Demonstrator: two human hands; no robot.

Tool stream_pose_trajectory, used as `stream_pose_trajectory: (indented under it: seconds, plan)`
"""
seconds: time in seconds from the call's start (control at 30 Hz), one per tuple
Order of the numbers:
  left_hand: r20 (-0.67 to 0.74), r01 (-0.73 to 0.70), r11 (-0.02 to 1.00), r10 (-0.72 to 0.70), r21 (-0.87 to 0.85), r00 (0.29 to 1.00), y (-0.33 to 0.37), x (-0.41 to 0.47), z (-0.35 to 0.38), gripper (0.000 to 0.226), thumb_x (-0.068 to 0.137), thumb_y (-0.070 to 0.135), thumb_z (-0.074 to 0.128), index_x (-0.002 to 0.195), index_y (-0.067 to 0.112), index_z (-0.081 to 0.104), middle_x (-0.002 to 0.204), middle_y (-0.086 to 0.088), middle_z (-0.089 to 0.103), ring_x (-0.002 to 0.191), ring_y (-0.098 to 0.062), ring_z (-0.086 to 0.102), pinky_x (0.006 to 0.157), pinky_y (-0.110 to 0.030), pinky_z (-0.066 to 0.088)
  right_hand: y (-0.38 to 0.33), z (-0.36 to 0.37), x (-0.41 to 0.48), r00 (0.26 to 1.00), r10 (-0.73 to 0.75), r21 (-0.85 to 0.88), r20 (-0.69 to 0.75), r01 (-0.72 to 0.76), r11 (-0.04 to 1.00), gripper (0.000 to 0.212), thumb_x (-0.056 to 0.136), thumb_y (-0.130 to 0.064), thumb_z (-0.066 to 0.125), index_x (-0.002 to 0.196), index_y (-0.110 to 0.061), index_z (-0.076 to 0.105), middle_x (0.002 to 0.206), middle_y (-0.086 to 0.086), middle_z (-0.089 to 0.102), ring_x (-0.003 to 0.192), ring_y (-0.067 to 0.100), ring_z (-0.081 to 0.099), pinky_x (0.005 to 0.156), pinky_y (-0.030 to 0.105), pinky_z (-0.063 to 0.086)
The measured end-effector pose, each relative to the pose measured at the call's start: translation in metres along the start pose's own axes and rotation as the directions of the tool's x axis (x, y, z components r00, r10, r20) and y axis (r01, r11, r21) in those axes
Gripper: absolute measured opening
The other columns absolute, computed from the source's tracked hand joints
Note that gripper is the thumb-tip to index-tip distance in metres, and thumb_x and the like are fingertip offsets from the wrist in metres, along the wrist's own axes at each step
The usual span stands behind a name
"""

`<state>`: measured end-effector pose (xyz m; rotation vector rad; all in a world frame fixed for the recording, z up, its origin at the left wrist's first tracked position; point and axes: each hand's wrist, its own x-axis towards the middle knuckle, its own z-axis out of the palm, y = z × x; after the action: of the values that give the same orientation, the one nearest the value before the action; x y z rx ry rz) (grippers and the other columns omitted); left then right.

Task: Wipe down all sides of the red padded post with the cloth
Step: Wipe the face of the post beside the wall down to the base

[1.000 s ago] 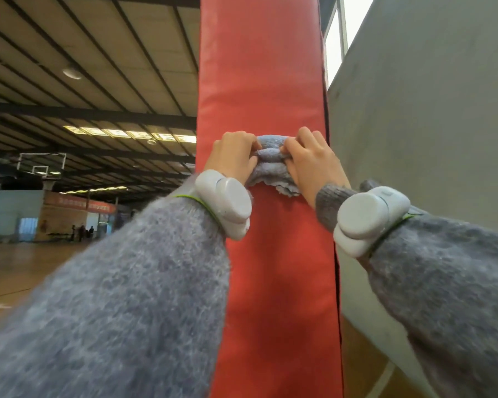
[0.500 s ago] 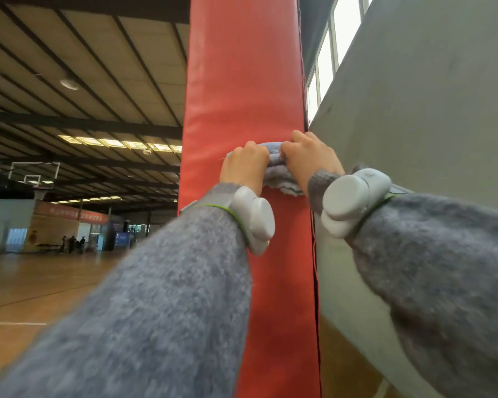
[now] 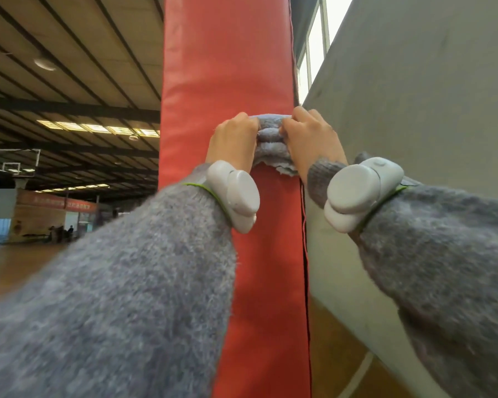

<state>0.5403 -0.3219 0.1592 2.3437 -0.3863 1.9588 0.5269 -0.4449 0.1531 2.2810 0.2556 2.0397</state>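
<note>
On my feed, 2 fuzzy grey sleeves fill the foreground, the left sleeve (image 3: 127, 282) rising from the lower left and the right sleeve (image 3: 443, 254) from the lower right. Each wrist carries a white plastic unit on a green band, the left unit (image 3: 236, 196) in front of the post and the right unit (image 3: 360, 191) just beside it.

Beyond them, the left hand (image 3: 233, 142) and right hand (image 3: 311, 142) each grip 1 end of a bunched grey cloth (image 3: 270, 139), fingers curled over its top edge. The cloth lies pressed against the near face of the red padded post (image 3: 227, 67), towards that face's right edge, with a frayed corner hanging below the right hand. The post stands upright through the middle of my view, and a dark seam (image 3: 304, 239) runs down its right edge.

A grey wall (image 3: 429, 96) sits close to the right of the post, with a bright window (image 3: 316, 33) above it. To the left, a wooden floor (image 3: 18, 268) stretches to a far banner (image 3: 55, 201), a basketball backboard (image 3: 12, 165) and a row of ceiling lights (image 3: 98, 129). The small figures near the far wall are too blurred for me to make out.
</note>
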Motion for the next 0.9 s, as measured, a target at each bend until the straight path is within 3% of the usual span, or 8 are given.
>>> stream_pose_trajectory:
  seconds: [0.1,0.17,0.27,0.43,0.77,0.9]
  plan:
    - [0.032,-0.015,1.000,0.015,-0.017,0.999,0.002,-0.016,0.002,0.029,0.098,0.008,0.039,0.121,0.010,0.057,0.119,-0.010,0.053,0.110,-0.031,0.052,0.085,-0.039,0.041,-0.002,0.007,-0.018,0.999,-0.018,0.024,-0.038,0.019,1.000,0.017,0.094,0.000,0.043,0.099,0.000,0.059,0.107,0.014,0.051,0.101,0.029,0.047,0.063,0.032,0.034]
    - [0.061,-0.017,0.999,0.019,-0.039,0.998,0.004,-0.028,0.002,0.028,0.098,0.008,0.040,0.120,0.009,0.057,0.118,-0.010,0.052,0.110,-0.030,0.053,0.084,-0.039,0.041,-0.001,0.009,-0.030,0.988,-0.083,0.066,-0.132,0.093,0.994,0.007,0.076,0.010,0.061,0.076,0.002,0.060,0.083,0.016,0.055,0.078,0.032,0.056,0.049,0.029,0.034]
    - [0.120,-0.026,0.997,0.035,-0.080,0.992,0.008,-0.049,0.003,0.027,0.096,0.008,0.042,0.119,0.008,0.057,0.116,-0.011,0.052,0.109,-0.031,0.052,0.084,-0.040,0.041,-0.002,0.007,-0.051,0.984,-0.115,0.079,-0.138,0.127,0.989,0.027,0.050,0.012,0.078,0.056,-0.001,0.055,0.062,0.012,0.052,0.054,0.027,0.054,0.036,0.019,0.034]
    - [0.171,-0.035,0.992,0.055,-0.120,0.984,0.005,-0.069,0.002,0.026,0.096,0.009,0.042,0.118,0.006,0.056,0.117,-0.012,0.052,0.109,-0.031,0.051,0.087,-0.043,0.041,-0.006,0.009,-0.072,0.989,-0.119,0.119,-0.089,0.129,0.984,0.031,0.045,0.011,0.082,0.055,-0.003,0.056,0.062,0.011,0.053,0.053,0.025,0.055,0.037,0.017,0.031]
    - [0.226,-0.025,0.986,0.063,-0.167,0.972,0.007,-0.109,0.007,0.025,0.095,0.007,0.044,0.117,0.005,0.056,0.117,-0.012,0.052,0.109,-0.030,0.049,0.087,-0.042,0.041,-0.006,0.023,-0.112,0.976,-0.140,0.142,-0.168,0.164,0.976,0.031,0.053,0.012,0.081,0.060,-0.004,0.055,0.065,0.009,0.052,0.056,0.025,0.052,0.033,0.021,0.040]
    - [0.163,-0.055,0.970,0.096,-0.237,0.982,0.007,-0.130,0.012,0.018,0.088,-0.001,0.053,0.104,-0.001,0.062,0.104,-0.019,0.058,0.098,-0.036,0.056,0.075,-0.048,0.048,-0.008,0.026,-0.133,0.977,-0.135,0.140,-0.167,0.159,0.977,0.030,0.054,0.011,0.080,0.062,-0.005,0.056,0.066,0.008,0.053,0.057,0.025,0.053,0.034,0.023,0.042]
